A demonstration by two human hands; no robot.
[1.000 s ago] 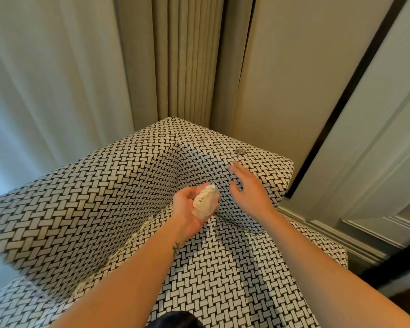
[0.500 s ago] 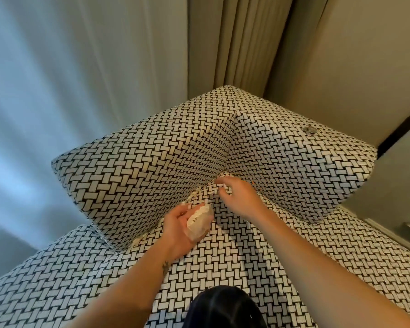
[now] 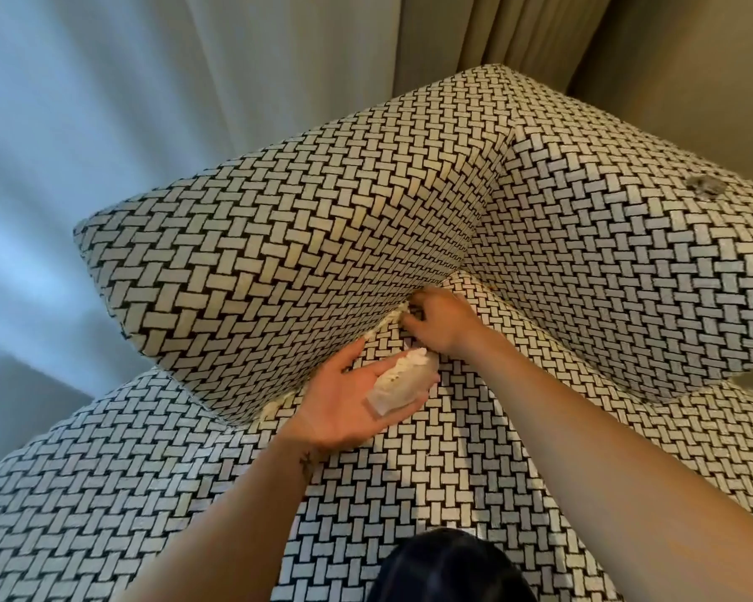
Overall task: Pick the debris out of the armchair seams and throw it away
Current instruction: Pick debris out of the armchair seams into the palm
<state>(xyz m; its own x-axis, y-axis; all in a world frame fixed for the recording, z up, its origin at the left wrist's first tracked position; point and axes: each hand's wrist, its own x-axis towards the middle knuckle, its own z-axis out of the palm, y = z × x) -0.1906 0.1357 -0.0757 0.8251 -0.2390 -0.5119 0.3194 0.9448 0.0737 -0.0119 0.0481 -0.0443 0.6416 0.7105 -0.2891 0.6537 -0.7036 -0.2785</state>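
Note:
The armchair [image 3: 305, 254] is covered in black-and-white basket-weave fabric. My left hand [image 3: 348, 397] lies palm up over the seat and cradles a white tissue [image 3: 403, 384] heaped with pale crumbs. My right hand [image 3: 442, 319] sits at the seam between the seat and the left cushion, its fingertips curled and pinching at pale debris [image 3: 392, 317] there. More pale crumbs [image 3: 279, 406] line the same seam lower down, by the cushion's corner.
A grey fuzzy clump [image 3: 707, 185] lies on top of the right arm cushion. Curtains [image 3: 235, 67] hang close behind the chair, and a beige wall [image 3: 692, 45] stands at the back right. Dark hair [image 3: 448, 567] shows at the bottom edge.
My right hand has slid left along the seam from the corner and now pinches at the crumbs. My left hand has opened flatter under the tissue. The view has moved closer to the chair.

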